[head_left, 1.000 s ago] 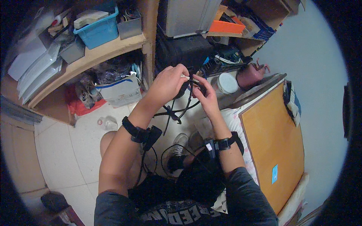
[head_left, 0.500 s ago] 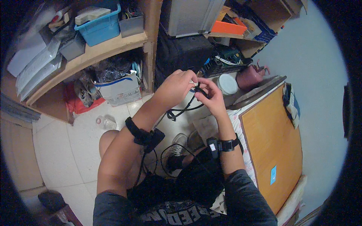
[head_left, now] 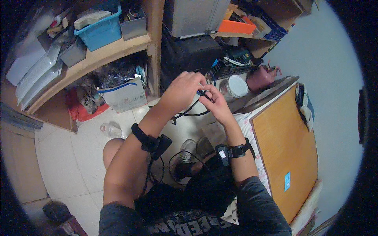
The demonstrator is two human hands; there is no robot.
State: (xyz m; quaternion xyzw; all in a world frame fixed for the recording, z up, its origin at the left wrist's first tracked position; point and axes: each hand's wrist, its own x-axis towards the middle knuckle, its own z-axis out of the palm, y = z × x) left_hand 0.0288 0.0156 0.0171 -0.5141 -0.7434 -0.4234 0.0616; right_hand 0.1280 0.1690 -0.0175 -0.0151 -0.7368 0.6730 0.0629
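Cable (head_left: pixel 193 115) is pinched in the closed right grip (head_left: pixel 217 105), left grip (head_left: pixel 182 91) can't be judged, and snagging could be caused by slack!

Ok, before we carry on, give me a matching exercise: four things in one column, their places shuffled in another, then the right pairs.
Things
1. black cable
2. blue bin
3. clear bottle
4. orange tray

Places
A. on the tiled floor
B. at the fingers of the left hand and right hand
C. upper right shelving
D. left shelf

Pairs: 1-B, 2-D, 3-A, 4-C
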